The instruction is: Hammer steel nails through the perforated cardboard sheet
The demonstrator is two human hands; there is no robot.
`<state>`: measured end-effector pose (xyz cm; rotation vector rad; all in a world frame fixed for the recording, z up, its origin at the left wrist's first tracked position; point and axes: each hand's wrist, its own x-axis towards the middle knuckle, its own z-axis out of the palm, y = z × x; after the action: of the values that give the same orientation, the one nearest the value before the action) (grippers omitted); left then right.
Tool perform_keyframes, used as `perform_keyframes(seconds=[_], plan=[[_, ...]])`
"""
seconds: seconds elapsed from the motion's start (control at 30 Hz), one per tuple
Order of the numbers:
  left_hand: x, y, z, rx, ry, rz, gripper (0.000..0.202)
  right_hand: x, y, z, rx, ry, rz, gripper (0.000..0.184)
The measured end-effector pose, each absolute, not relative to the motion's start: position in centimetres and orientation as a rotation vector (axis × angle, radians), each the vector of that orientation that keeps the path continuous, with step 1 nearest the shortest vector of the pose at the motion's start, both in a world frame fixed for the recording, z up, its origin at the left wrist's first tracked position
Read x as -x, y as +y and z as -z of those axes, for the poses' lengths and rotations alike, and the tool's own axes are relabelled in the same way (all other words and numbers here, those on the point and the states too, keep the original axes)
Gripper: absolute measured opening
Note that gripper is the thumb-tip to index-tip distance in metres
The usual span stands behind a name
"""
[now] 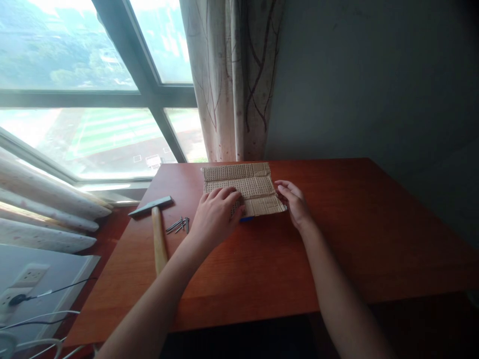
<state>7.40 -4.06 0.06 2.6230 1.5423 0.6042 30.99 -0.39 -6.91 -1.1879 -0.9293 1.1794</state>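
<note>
A flat piece of brown cardboard, dotted with rows of small holes, lies on the red-brown wooden table near its far edge. My left hand rests palm down on the cardboard's near left corner, fingers stretched over it. My right hand touches the cardboard's near right corner with its fingers slightly curled. A small blue thing peeks out from under the cardboard's near edge between my hands.
A hammer with a wooden handle lies on the table's left side, and several nails lie beside it. Behind the table are a window, a patterned curtain and a grey wall. A wall socket with cables sits lower left.
</note>
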Motion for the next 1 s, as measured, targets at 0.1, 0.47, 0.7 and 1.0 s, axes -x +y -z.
perform_keyframes(seconds=[0.1, 0.47, 0.7, 1.0], plan=[[-5.7, -4.3, -0.3, -2.527, 1.566, -0.813, 0.031, -31.0, -0.3, 6.8, 1.194, -0.918, -1.161, 0.038], [7.9, -5.2, 1.5, -1.812, 2.559, -0.027, 0.053, -31.8, 0.1, 7.4, 1.204, -0.833, -1.029, 0.034], [8.9, -3.9, 2.1, -1.677, 2.519, 0.087, 0.066, -31.9, 0.2, 7.6, 1.208, -0.829, -1.018, 0.031], [8.7, -4.4, 2.6, -1.709, 2.556, -0.124, 0.048, -32.0, 0.1, 7.3, 1.213, -0.834, -0.982, 0.031]])
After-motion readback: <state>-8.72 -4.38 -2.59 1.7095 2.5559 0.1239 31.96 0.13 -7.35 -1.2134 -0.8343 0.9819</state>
